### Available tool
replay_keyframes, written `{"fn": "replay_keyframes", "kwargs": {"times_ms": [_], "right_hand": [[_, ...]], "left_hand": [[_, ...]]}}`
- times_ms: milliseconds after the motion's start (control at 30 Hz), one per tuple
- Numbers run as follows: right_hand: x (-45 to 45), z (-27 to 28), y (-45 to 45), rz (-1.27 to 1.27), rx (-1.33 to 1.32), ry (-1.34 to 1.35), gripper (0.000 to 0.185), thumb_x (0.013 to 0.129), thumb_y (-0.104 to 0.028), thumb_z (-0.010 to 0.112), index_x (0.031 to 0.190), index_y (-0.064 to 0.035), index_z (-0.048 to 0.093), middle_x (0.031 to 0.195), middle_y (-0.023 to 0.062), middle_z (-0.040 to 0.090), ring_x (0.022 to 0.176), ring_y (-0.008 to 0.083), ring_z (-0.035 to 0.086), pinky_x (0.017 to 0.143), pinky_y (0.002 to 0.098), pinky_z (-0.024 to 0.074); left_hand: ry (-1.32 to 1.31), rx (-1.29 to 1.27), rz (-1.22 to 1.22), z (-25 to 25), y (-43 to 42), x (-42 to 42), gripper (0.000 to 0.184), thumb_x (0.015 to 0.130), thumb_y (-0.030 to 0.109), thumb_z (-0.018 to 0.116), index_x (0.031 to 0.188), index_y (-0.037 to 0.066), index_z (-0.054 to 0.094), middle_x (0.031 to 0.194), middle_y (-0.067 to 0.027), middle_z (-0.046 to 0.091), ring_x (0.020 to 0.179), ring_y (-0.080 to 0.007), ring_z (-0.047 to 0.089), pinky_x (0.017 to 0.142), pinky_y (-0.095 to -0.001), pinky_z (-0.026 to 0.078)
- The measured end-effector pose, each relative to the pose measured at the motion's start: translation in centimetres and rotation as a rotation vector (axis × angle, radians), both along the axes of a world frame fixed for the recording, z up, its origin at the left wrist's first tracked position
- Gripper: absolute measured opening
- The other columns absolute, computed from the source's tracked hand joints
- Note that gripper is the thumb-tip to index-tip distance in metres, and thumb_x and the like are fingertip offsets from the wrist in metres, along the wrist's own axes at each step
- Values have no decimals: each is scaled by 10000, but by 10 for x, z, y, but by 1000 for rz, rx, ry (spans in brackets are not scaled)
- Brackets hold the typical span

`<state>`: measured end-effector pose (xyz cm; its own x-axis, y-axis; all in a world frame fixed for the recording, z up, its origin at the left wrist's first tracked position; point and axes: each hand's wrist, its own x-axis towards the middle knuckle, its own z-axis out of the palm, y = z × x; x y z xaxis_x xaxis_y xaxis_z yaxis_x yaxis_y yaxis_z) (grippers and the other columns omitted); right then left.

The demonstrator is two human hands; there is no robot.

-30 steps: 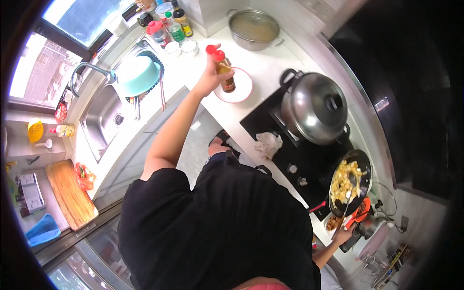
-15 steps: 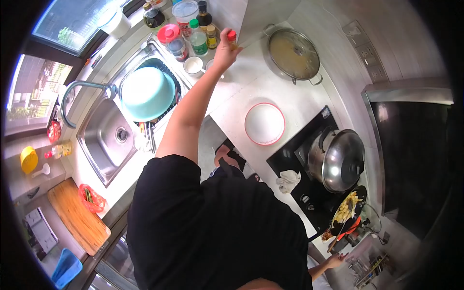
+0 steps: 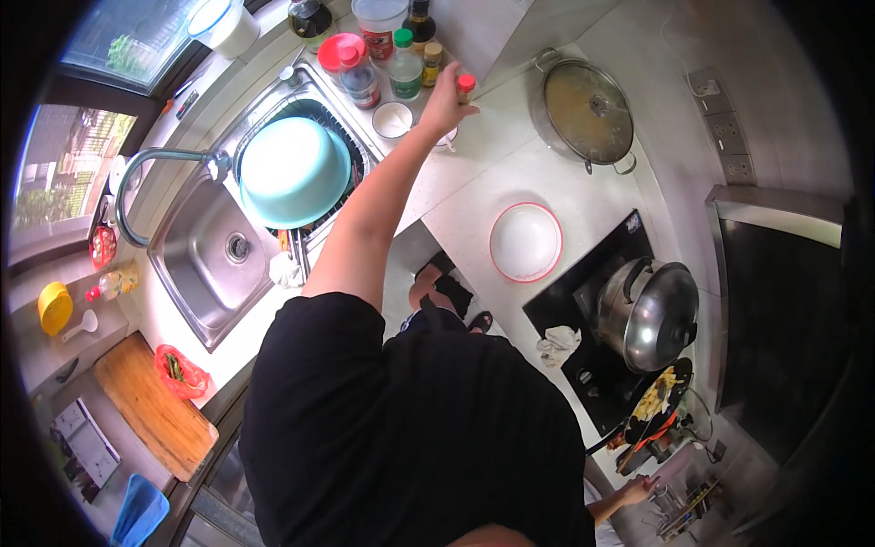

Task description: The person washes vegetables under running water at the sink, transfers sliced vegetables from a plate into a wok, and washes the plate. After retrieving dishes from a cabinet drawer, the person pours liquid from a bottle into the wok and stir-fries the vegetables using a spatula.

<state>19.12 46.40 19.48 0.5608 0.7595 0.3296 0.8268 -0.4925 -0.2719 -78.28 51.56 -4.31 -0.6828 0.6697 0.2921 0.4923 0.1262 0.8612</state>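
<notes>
My left hand [image 3: 447, 105] reaches across to the seasonings, its fingers and thumb closed round a small red-capped bottle [image 3: 466, 87]. Near it are a yellow-topped jar [image 3: 432, 64], a green-capped bottle [image 3: 405, 68] and a red-capped bottle [image 3: 359, 82]. Below the wrist sits a small white bowl [image 3: 392, 119]; the forearm partly covers a second dish holding a white spoon [image 3: 448, 142]. Far to the lower right, my right hand [image 3: 635, 490] is small in view, near a black wok [image 3: 663, 397] of yellowish food pieces. Its grip cannot be made out.
A red-rimmed white plate [image 3: 526, 242] lies on the counter. A lidded pot [image 3: 588, 111] stands behind it; a steel pot with a domed lid [image 3: 652, 319] is on the stove [image 3: 583, 346]. On the left are a sink [image 3: 205, 264], an upturned blue basin [image 3: 293, 173] and a cutting board [image 3: 150, 401].
The whole view has shifted, so most things sit further right. Against the other bottles, my left hand and the small red-capped bottle have come slightly towards me.
</notes>
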Motion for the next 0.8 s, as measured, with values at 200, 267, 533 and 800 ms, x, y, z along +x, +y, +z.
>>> {"fn": "replay_keyframes", "kwargs": {"times_ms": [200,267,533,800], "right_hand": [[-47,20,-3,57,77,17,681,711,-74,550,1381,-186,502,954,45,639,669,148,545,566,318,431],[-9,12,0,218,126,-100,569,829,-239,485,1397,-200,479,1262,120,604,884,214,619,734,355,475],[-148,50,10,311,346,371,497,875,36,520,1362,-53,480,1271,121,575,1109,184,568,929,294,455],[-359,80,14,825,135,705,345,849,-77,601,1192,-101,570,863,17,624,736,84,606,655,239,506]], "left_hand": [[149,65,813,7,-77,-31,886,604,327,862,1240,-44,368,1206,-198,430,1087,-352,470,954,-433,396],[213,-53,960,10,-90,-54,957,564,396,872,1255,-37,370,1205,-201,438,1102,-365,455,978,-464,362],[63,-58,612,12,-107,-75,815,667,357,821,1292,22,419,1117,-190,578,905,-318,610,790,-411,525],[477,243,234,126,-129,42,768,616,217,887,1201,-36,460,1112,-183,572,958,-261,617,840,-383,546]]}}
